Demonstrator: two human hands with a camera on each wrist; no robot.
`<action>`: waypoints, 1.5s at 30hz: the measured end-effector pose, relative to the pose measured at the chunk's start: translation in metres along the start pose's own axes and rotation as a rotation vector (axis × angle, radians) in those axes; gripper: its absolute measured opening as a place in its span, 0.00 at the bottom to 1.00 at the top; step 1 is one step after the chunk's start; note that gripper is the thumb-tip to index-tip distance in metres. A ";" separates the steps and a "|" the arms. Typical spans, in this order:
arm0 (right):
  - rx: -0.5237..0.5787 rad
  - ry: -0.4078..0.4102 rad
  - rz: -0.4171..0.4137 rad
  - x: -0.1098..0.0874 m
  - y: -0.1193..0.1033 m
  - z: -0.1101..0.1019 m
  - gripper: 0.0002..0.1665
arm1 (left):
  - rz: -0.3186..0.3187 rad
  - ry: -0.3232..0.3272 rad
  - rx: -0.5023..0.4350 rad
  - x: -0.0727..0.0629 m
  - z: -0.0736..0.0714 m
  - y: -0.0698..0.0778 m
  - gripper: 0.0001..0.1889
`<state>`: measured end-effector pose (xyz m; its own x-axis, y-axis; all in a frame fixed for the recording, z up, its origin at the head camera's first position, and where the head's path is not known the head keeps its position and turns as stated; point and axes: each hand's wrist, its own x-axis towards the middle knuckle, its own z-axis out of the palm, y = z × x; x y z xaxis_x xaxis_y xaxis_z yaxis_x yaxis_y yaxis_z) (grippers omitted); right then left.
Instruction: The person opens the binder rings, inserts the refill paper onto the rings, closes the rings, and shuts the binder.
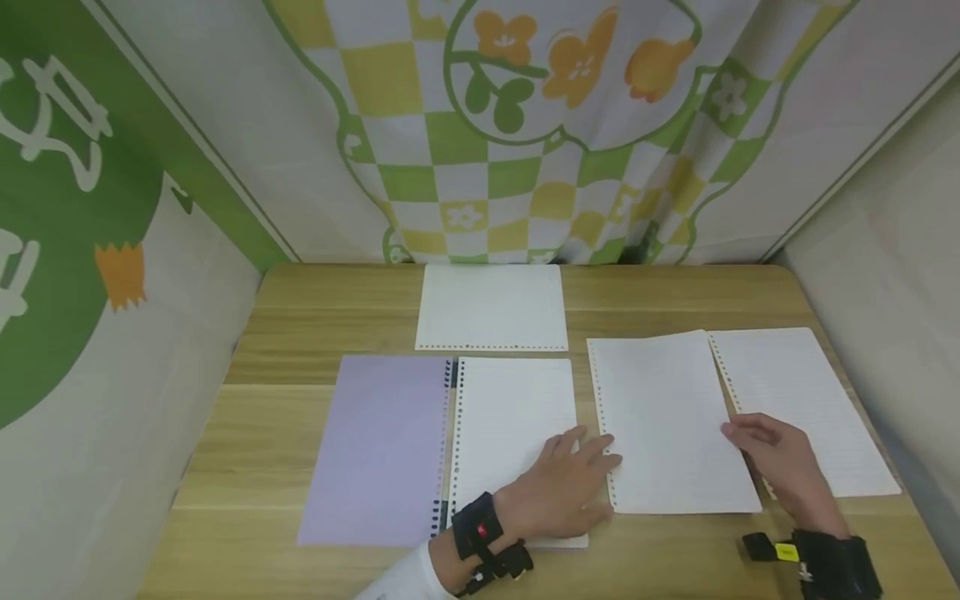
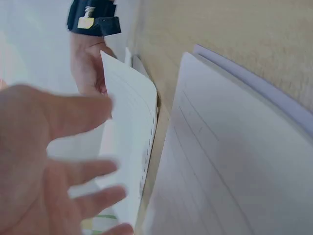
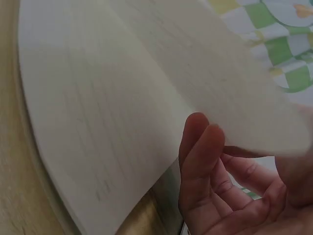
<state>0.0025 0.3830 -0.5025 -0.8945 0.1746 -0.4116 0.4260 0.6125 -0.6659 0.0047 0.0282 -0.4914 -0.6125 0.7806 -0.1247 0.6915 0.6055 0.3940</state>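
White loose-leaf paper [image 1: 667, 425] with punched holes down its left side lies right of the middle of the table. My right hand [image 1: 780, 458] pinches this paper at its right edge; in the right wrist view two fingertips [image 3: 208, 142] press against a raised leaf [image 3: 234, 88]. At the holed edge, my left hand [image 1: 558, 487] has its fingers spread and reaches over the lined page [image 1: 510, 408] of an open ring binder. That binder's purple cover [image 1: 378, 450] lies flat to the left. In the left wrist view, the held paper [image 2: 129, 98] stands tilted up beyond my fingers.
More lined loose-leaf paper [image 1: 802, 400] lies at the right, partly beneath my right hand. Behind the binder, a white sheet [image 1: 491, 308] lies sideways with its holes toward me. A checked curtain [image 1: 457, 179] hangs at the table's back edge.
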 end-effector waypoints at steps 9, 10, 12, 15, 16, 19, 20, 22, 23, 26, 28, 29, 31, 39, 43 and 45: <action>0.313 -0.082 0.024 -0.005 -0.002 0.005 0.31 | -0.173 0.105 -0.646 0.006 -0.003 -0.018 0.41; 0.360 -0.091 0.019 -0.007 -0.003 0.007 0.27 | -0.197 0.104 -0.726 0.007 -0.003 -0.019 0.42; 0.435 -0.107 0.008 -0.009 -0.007 0.012 0.19 | -0.261 0.114 -0.873 0.008 -0.003 -0.022 0.44; 0.503 -0.125 -0.005 -0.014 -0.013 0.020 0.14 | -0.339 0.162 -1.058 0.011 -0.004 -0.027 0.42; 0.520 -0.135 -0.003 -0.015 -0.016 0.023 0.14 | -0.360 0.182 -1.112 0.011 -0.004 -0.029 0.40; 0.504 -0.169 0.004 -0.018 -0.024 0.033 0.23 | -0.387 0.239 -1.173 0.009 -0.004 -0.036 0.32; 0.484 -0.181 0.006 -0.018 -0.026 0.037 0.27 | -0.398 0.253 -1.180 0.009 -0.005 -0.038 0.30; 0.460 -0.207 0.012 -0.019 -0.030 0.043 0.34 | -0.410 0.269 -1.181 0.006 -0.005 -0.042 0.27; 0.440 -0.217 0.011 -0.019 -0.031 0.046 0.36 | -0.413 0.274 -1.177 0.005 -0.005 -0.044 0.27; 0.411 -0.234 0.015 -0.018 -0.036 0.053 0.39 | -0.431 0.275 -1.183 0.000 -0.007 -0.049 0.25; 0.408 -0.238 0.028 -0.018 -0.040 0.056 0.39 | -0.433 0.273 -1.194 -0.004 -0.009 -0.052 0.25; 0.396 -0.235 0.035 -0.017 -0.042 0.057 0.39 | -0.432 0.271 -1.196 -0.006 -0.009 -0.053 0.24; 0.378 -0.235 0.048 -0.018 -0.048 0.060 0.41 | -0.429 0.267 -1.197 -0.011 -0.011 -0.055 0.23; 0.336 -0.237 0.028 -0.016 -0.067 0.073 0.39 | -0.453 0.257 -1.188 -0.034 -0.014 -0.066 0.23; 0.361 -0.226 -0.004 -0.014 -0.073 0.082 0.32 | -0.462 0.267 -1.173 -0.046 -0.011 -0.069 0.24; 0.361 -0.216 -0.012 -0.013 -0.075 0.087 0.30 | -0.465 0.273 -1.164 -0.052 -0.009 -0.071 0.24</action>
<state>-0.0059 0.2674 -0.5017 -0.8671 -0.0201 -0.4978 0.4702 0.2970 -0.8311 -0.0159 -0.0565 -0.5042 -0.8590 0.3924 -0.3288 -0.2637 0.2114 0.9412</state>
